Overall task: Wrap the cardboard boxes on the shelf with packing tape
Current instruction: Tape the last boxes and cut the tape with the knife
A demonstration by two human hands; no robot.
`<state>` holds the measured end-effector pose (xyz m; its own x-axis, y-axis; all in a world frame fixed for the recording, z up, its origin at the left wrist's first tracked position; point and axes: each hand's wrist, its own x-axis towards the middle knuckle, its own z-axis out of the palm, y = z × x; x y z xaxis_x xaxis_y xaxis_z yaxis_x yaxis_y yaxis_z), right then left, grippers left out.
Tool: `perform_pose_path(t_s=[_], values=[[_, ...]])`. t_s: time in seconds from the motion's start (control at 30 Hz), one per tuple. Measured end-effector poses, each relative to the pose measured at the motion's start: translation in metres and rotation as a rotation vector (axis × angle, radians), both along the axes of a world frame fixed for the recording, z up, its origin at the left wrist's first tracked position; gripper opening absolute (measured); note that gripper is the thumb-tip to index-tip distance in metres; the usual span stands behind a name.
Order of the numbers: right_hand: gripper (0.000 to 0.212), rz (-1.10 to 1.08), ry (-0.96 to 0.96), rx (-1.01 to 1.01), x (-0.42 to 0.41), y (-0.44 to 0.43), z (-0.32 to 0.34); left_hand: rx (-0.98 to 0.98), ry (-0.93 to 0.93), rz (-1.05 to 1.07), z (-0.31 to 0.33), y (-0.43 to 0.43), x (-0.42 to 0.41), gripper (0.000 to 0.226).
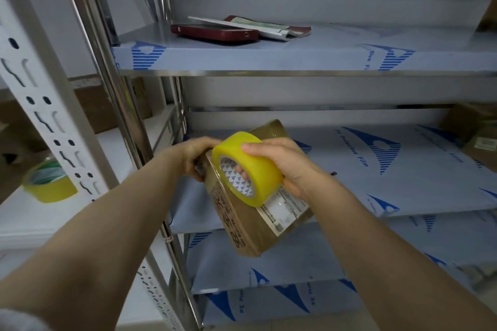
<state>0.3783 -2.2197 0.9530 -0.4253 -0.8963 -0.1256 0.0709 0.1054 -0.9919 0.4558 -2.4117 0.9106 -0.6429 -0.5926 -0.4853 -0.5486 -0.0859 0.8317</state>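
Two bare hands are up in front of a metal shelf. The left hand grabs the top corner of a brown cardboard box, its fingers curled round the edge. The box is tipped and held in the air, just in front of the middle board of the shelf, not lying on it. It looks shiny, and a white label is stuck on it. The right hand holds a yellow tape roll, with fingers poked into the hole and the thumb on top. The roll touches the box. On the board above lie a red phone and some papers. A second tape roll sits on a white shelf at the left.
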Motion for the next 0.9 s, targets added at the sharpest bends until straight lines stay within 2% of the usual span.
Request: perform_pose_path(t_s=[0.07, 0.1, 0.17, 0.23, 0.3, 0.33, 0.47, 0.53, 0.63, 0.77, 0.9], values=[[0.028, -0.06, 0.067, 0.034, 0.002, -0.023, -0.007, 0.037, 0.106, 0.122, -0.017, -0.005, -0.001, 0.022], [0.032, -0.076, 0.09, 0.053, 0.006, -0.034, -0.009, 0.062, 0.185, 0.215, -0.026, -0.008, -0.002, 0.02], [0.033, -0.094, 0.118, 0.081, 0.012, -0.056, -0.012, 0.195, 0.407, 0.396, -0.043, -0.009, -0.004, 0.027], [0.043, -0.164, 0.145, 0.105, 0.013, -0.075, -0.012, 0.29, 0.523, 0.493, -0.061, -0.013, -0.007, 0.032], [0.059, -0.23, 0.204, 0.16, 0.007, -0.088, -0.013, 0.292, 0.555, 0.532, -0.076, -0.016, -0.012, 0.031], [0.061, -0.242, 0.21, 0.189, 0.003, -0.091, -0.015, 0.265, 0.56, 0.519, -0.082, -0.018, -0.015, 0.031], [0.043, -0.184, 0.003, 0.224, -0.007, -0.088, -0.032, 0.089, 0.502, 0.493, -0.102, -0.027, -0.033, 0.034], [0.04, -0.169, -0.021, 0.2, -0.012, -0.086, -0.04, 0.006, 0.494, 0.529, -0.113, -0.033, -0.041, 0.035], [0.04, -0.139, 0.054, 0.186, -0.013, -0.085, -0.044, -0.054, 0.499, 0.604, -0.123, -0.036, -0.048, 0.037], [0.034, -0.135, 0.24, 0.161, -0.002, -0.08, -0.036, -0.062, 0.514, 0.594, -0.135, -0.041, -0.056, 0.036], [0.042, -0.261, 0.215, 0.195, 0.005, -0.06, -0.018, -0.127, 0.438, 0.531, -0.142, -0.044, -0.059, 0.038]])
